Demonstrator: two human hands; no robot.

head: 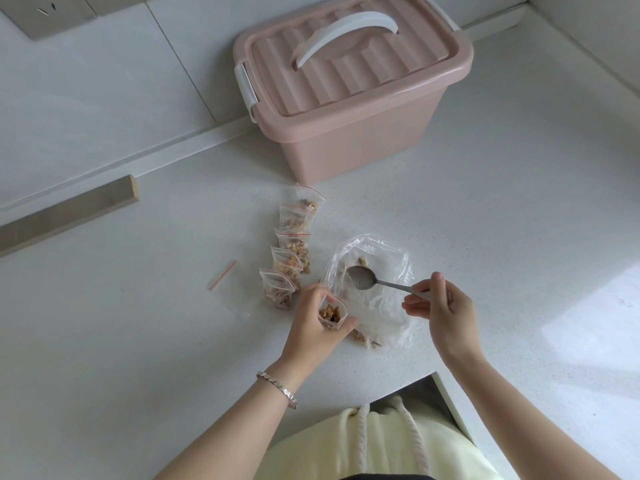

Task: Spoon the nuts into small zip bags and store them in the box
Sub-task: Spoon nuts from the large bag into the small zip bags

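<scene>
My left hand (313, 325) grips a small zip bag (331, 314) that stands open at the top and holds walnut pieces. My right hand (438, 304) pinches the handle of a metal spoon (363, 277); its bowl looks empty and hovers over a large clear plastic bag (377, 268) with a few nut pieces left in it. Several filled small zip bags (291, 247) lie in a row left of the large bag. One empty zip bag (227, 287) lies flat further left. The pink storage box (346, 88) stands at the back with its lid on and a white handle.
A white counter (502, 237) runs to a tiled wall behind. A wooden strip (69, 211) lies at the left along the wall. A wall socket (45, 12) sits top left. The counter's front edge is near my body at the bottom.
</scene>
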